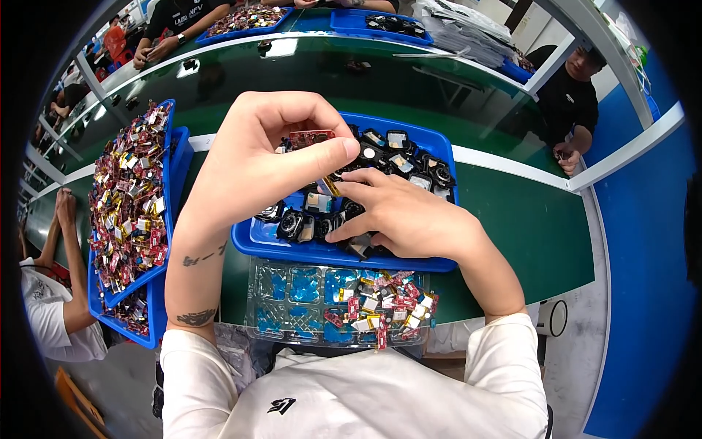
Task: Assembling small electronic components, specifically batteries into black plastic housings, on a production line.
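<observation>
In the head view, my left hand (281, 143) is raised over the far left part of a blue tray (307, 254). Its thumb and curled fingers pinch a small red circuit board (313, 137). Just below the board shows a yellow-edged strip (331, 186), and whether it belongs to that board I cannot tell. My right hand (406, 208) reaches across the tray, palm down, fingers spread. Its upper fingertips are beside the strip, and its lowest digit lies by a round black housing (290, 224). Several black housings (398, 140) fill the tray.
Nearest me lies a clear compartment tray (267, 311) with blue pieces and a heap of red boards with batteries (387, 304). Stacked blue trays (167, 274), heaped with similar boards, stand left. A white frame rail (504, 162) crosses the green table (541, 219). Other people sit around.
</observation>
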The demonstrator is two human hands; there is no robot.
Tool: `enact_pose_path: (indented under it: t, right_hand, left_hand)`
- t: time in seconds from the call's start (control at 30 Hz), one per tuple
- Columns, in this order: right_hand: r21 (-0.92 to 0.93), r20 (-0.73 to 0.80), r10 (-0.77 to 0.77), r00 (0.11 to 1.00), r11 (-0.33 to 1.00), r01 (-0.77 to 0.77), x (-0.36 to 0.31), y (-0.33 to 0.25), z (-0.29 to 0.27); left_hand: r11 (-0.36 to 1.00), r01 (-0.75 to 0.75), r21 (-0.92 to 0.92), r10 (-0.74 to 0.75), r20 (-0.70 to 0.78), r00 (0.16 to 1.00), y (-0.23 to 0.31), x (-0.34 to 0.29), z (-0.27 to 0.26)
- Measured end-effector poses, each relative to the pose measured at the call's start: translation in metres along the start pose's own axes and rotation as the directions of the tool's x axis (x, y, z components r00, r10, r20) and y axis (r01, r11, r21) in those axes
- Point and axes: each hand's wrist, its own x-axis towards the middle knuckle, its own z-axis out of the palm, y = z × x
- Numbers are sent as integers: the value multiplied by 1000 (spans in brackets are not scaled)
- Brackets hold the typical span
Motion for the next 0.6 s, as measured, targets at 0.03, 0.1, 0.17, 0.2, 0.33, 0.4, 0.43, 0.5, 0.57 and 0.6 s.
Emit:
enact_pose_path:
  t: [0.03,0.1,0.17,0.2,0.33,0.4,0.43,0.5,0.57,0.6]
  right_hand:
    - [1,0,-1,1000,1000,1,0,0,0]
    - [-67,1,-40,999,997,40,1,0,-1]
    - [-60,5,-57,998,997,58,2,-1,1]
    - [-52,10,-72,997,996,73,3,-1,2]
    - [4,-57,-110,992,994,111,3,3,0]
    - [-26,-56,93,994,995,-94,-1,3,-7]
    - [-68,-115,48,992,996,-56,-5,5,-5]
    - [-62,-19,86,996,994,-87,-1,4,-5]
    - [-55,75,126,989,991,-122,2,4,-7]
    - [-32,75,125,989,992,-123,3,4,-11]
  left_hand:
    - [1000,13,-21,-13,6,1000,0,-1,0]
    - [1000,14,-13,-14,3,1000,1,-1,0]
    - [1000,15,-5,-15,-4,1000,2,-2,0]
    - [1000,6,-15,-6,-10,1000,1,-2,1]
    - [1000,12,-28,-12,-24,1000,1,-3,0]
    - [999,-3,-39,2,-29,1000,1,-2,1]
    - [999,-19,-49,18,-32,999,2,-1,2]
    - [999,-23,-43,22,-21,1000,3,-1,2]
    - [999,-23,-38,23,-7,1000,1,-1,1]
    - [999,-41,-30,40,-55,998,0,-1,1]
